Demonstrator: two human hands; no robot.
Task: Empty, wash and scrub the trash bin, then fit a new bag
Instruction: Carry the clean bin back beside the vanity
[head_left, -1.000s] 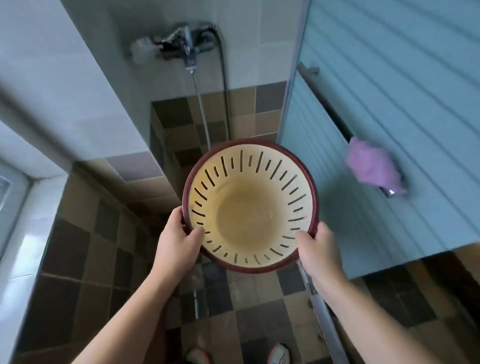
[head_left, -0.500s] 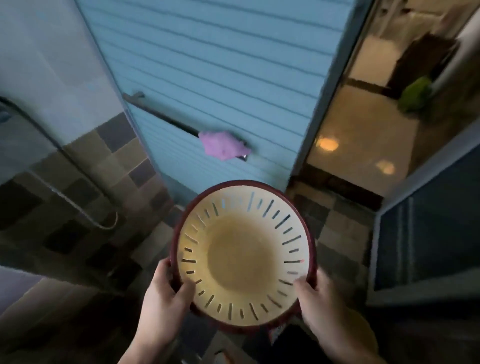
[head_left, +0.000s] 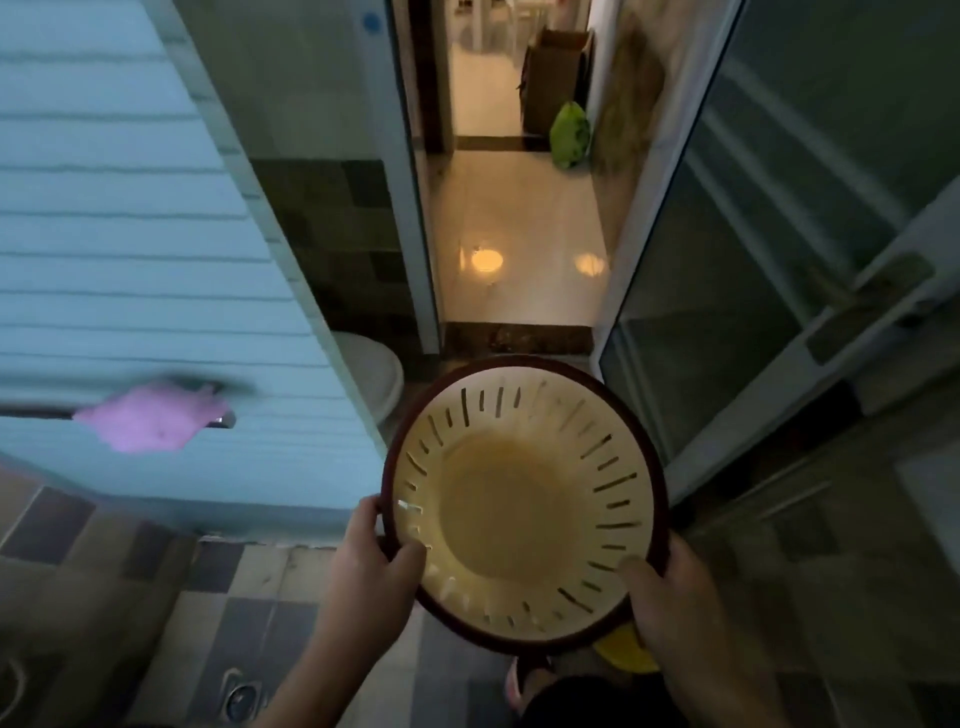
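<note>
- While both hands grip its rim, the trash bin (head_left: 524, 504) hangs in the air above the tiled floor (head_left: 249, 618), its mouth turned up toward the head camera; it is cream inside with a dark red rim, narrow slits run round its wall, and its base looks stained brownish.
- Beyond the bin an open doorway shows a glossy hallway floor (head_left: 514, 228) with a green bag (head_left: 570, 136) far down it; a glass door (head_left: 779, 249) stands to the bin's right.
- Left of the bin is a pale blue slatted door (head_left: 130, 249) with a purple cloth (head_left: 150, 422) draped on its rail; a white toilet (head_left: 371, 371) peeks out between that door and the bin.
- The left hand (head_left: 370, 564) clasps the bin's near-left rim, thumb inside; the right hand (head_left: 670, 597) clasps the near-right rim, thumb inside too.
</note>
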